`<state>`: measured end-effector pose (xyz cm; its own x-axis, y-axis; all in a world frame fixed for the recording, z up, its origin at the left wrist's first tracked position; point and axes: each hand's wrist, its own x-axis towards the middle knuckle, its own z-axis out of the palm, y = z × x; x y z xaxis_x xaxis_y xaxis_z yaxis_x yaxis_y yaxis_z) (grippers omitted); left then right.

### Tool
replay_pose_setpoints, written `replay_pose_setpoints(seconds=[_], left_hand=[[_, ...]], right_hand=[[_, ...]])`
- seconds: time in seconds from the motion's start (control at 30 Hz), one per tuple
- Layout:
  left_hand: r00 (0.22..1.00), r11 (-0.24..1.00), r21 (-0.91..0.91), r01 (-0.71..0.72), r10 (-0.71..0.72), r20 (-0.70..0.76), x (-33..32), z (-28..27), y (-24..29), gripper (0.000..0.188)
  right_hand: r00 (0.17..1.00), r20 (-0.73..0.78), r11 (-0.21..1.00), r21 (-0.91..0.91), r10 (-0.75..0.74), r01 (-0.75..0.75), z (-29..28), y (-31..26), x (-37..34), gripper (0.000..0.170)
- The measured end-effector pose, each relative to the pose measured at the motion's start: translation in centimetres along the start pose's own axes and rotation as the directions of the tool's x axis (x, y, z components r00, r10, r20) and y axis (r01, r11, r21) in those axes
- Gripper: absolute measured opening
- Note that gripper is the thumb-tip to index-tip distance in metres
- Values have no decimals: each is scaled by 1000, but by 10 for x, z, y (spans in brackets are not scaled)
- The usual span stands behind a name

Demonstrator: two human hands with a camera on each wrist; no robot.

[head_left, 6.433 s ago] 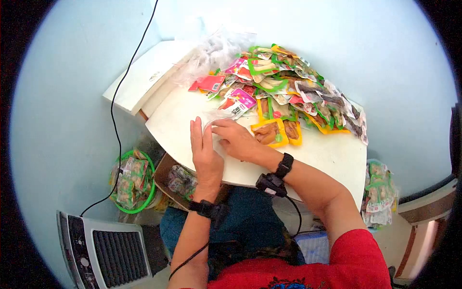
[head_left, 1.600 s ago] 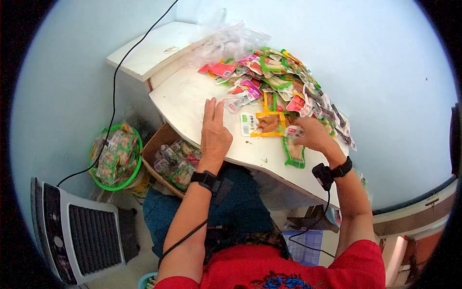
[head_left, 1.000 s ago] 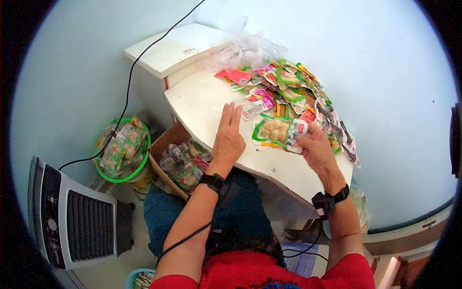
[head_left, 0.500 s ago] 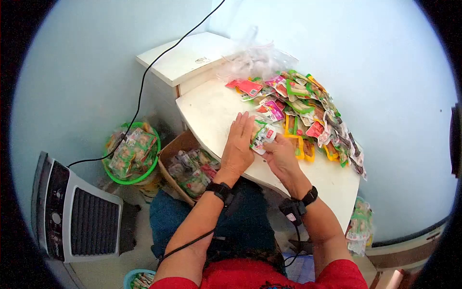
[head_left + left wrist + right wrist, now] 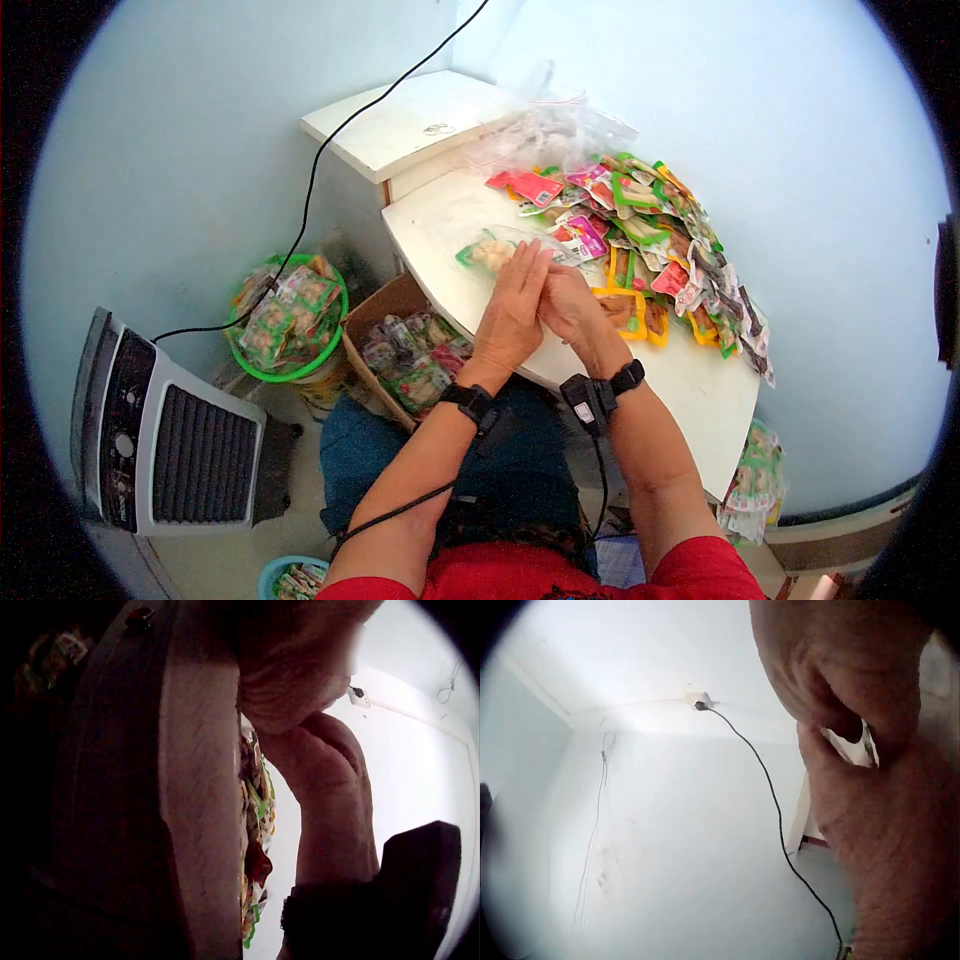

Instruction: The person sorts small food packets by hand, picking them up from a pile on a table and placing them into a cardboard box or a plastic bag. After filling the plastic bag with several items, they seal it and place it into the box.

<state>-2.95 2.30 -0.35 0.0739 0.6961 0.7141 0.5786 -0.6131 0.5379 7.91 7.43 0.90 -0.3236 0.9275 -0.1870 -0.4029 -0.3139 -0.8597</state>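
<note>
My left hand (image 5: 515, 305) lies with straight fingers together over a green-edged food packet (image 5: 490, 254) with pale contents. Thin clear plastic (image 5: 560, 250) shows around the packet and the hands. Close against the left hand is my right hand (image 5: 567, 300), its fingers bent in toward the packet and their tips hidden behind the left hand. The two hands meet in the left wrist view, with the right forearm (image 5: 337, 825) running down to a black strap. A narrow gap stays between them in the right wrist view.
Food packets (image 5: 650, 235) pile along the wall side of the white table (image 5: 680, 410). Crumpled clear bags (image 5: 550, 130) lie behind. Below stand a cardboard box (image 5: 368, 375) of packets, a green-rimmed basket (image 5: 340, 335), and an air cooler (image 5: 205, 460). A black cable (image 5: 320, 150) hangs at left.
My right hand took the green-edged packet from beside the pile, carried it left to my left hand, and moved in behind it. The packet now shows past the left fingers.
</note>
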Motion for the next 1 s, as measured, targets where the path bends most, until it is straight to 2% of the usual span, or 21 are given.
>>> replay_pose_setpoints(seconds=[0.07, 0.17, 0.27, 0.37, 0.53, 0.67, 0.77, 0.8, 0.9, 0.97, 1.0], left_hand=[[1000, 1000, 15, 15, -16, 17, 0, -4, 4, 67], [1000, 1000, 21, 14, -14, 12, 0, -4, 4, 67], [1000, 1000, 20, 3, -3, -4, -1, 0, 1, 67], [1000, 1000, 14, 14, -13, -6, -1, -3, 3, 65], [999, 999, 29, 24, -23, -25, 0, 0, 2, 67], [999, 999, 25, 34, -33, -33, 1, -1, 1, 73], [998, 999, -2, 45, -45, -39, -1, -1, 2, 74], [998, 999, -10, 45, -45, -40, -1, 0, 1, 75], [997, 999, -31, 33, -35, -68, -4, 2, -4, 78], [999, 999, -6, 49, -49, -24, -3, -3, -1, 76], [998, 998, 4, 57, -57, -3, -4, -5, 1, 75]], right_hand=[[988, -94, 965, -244, -126, 100, -4, 2, 4, 29], [922, -158, 828, -511, -354, 231, -3, 15, 7, 24], [972, -76, 944, -268, -221, 194, 12, 15, -1, 18], [961, -99, 933, -283, -259, 222, 22, 12, -7, 16], [985, -34, 930, -337, -168, 147, 12, 15, 4, 20], [990, 61, 905, -402, -127, 141, 11, 12, 1, 21], [993, 57, 858, -499, -107, 122, 13, 6, -6, 18], [988, 72, 802, -576, -139, 155, 12, 3, -9, 17], [963, 122, 581, -777, -242, 244, 3, -14, -22, 19], [932, 155, 395, -874, -327, 283, -5, -35, -33, 20], [965, 39, 531, -829, -261, 177, -15, -43, -31, 21]])
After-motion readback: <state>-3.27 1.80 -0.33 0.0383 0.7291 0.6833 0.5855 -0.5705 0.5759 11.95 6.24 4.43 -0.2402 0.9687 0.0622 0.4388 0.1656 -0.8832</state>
